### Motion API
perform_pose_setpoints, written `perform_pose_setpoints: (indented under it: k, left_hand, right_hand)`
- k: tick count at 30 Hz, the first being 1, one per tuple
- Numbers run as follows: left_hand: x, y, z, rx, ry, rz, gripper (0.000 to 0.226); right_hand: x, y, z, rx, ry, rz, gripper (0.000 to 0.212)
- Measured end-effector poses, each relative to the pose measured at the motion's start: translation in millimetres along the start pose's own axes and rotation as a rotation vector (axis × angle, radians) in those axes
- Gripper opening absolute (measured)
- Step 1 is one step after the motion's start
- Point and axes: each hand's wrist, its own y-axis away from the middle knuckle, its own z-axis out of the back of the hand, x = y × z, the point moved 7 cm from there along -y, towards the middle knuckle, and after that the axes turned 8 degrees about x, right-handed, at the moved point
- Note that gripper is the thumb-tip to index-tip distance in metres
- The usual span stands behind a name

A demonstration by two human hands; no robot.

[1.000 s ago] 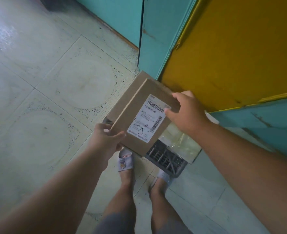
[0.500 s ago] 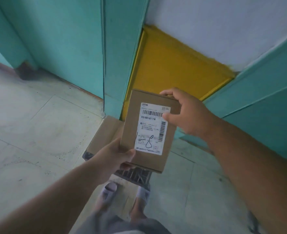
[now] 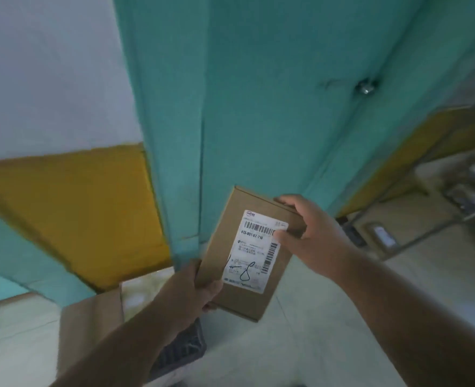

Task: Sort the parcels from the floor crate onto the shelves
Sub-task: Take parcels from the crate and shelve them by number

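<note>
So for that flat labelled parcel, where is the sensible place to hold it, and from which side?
By its opposite edges, as now: the left hand grips the lower left edge of the cardboard parcel, and the right hand pinches the upper right corner. It is thin, flat and held tilted, so coming in from the two sides probably steadies it best and leaves most of the label readable.

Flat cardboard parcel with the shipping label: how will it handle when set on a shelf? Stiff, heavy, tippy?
The parcel probably stays stiff: its edges look straight under both grips. Likely light, since the left hand and right hand pinch only opposite corners. Flat and boxy, so it shouldn't roll; stood on edge it might tip.
</note>
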Motion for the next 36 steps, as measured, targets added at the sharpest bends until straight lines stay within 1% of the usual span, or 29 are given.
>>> perform_pose_setpoints:
  k: [3, 8, 11, 13, 15, 16, 18, 21, 24, 25, 27, 28, 30, 32, 34, 36]
  left_hand:
    - [-39, -42, -89, 0.136, -0.105, -0.056, 0.022]
    - [-96, -90, -264, 0.363, -0.14, -0.105, 0.021]
    - [-136, -105, -354, 0.482, -0.144, -0.12, 0.034]
    - [-160, -114, -405, 0.557, -0.152, -0.112, 0.041]
    - [-184, -123, -451, 0.638, -0.177, -0.114, 0.043]
    - [-195, -130, -473, 0.674, -0.188, -0.12, 0.044]
    - [-218, -146, -517, 0.731, -0.201, -0.136, 0.044]
    - [-246, -174, -582, 0.818, -0.209, -0.154, 0.033]
    - [-265, -206, -654, 0.945, -0.243, -0.144, 0.035]
    - [-272, -213, -682, 0.989, -0.267, -0.128, 0.031]
    - [-287, -224, -731, 1.07, -0.331, -0.122, 0.024]
    - [-296, -228, -756, 1.123, -0.367, -0.138, 0.024]
    - [-313, -231, -808, 1.231, -0.45, -0.149, 0.028]
    - [-328, -233, -857, 1.312, -0.487, -0.133, 0.038]
    - [-344, -232, -908, 1.358, -0.464, -0.121, 0.039]
    - [-362, -232, -961, 1.36, -0.401, -0.157, 0.041]
  right_hand:
    - [-85, 49, 63, -0.133, -0.021, -0.118, 0.052]
    - [-215, 137, 167, -0.267, -0.082, -0.274, 0.048]
    - [-275, 189, 224, -0.356, -0.104, -0.356, 0.044]
    - [-312, 219, 253, -0.442, -0.187, -0.406, 0.042]
    - [-348, 246, 275, -0.559, -0.3, -0.463, 0.043]
    - [-366, 257, 283, -0.619, -0.369, -0.485, 0.048]
    - [-401, 275, 295, -0.725, -0.512, -0.508, 0.064]
    - [-447, 294, 313, -0.842, -0.59, -0.558, 0.09]
    - [-496, 313, 335, -0.98, -0.663, -0.594, 0.102]
    - [-511, 323, 343, -1.034, -0.692, -0.612, 0.104]
    - [-534, 339, 357, -1.097, -0.729, -0.656, 0.099]
    - [-544, 347, 364, -1.128, -0.731, -0.679, 0.094]
    - [-566, 374, 376, -1.237, -0.759, -0.704, 0.086]
    - [-588, 403, 387, -1.335, -0.829, -0.704, 0.08]
    - [-611, 428, 398, -1.368, -0.87, -0.705, 0.072]
    - [-636, 447, 407, -1.356, -0.898, -0.718, 0.066]
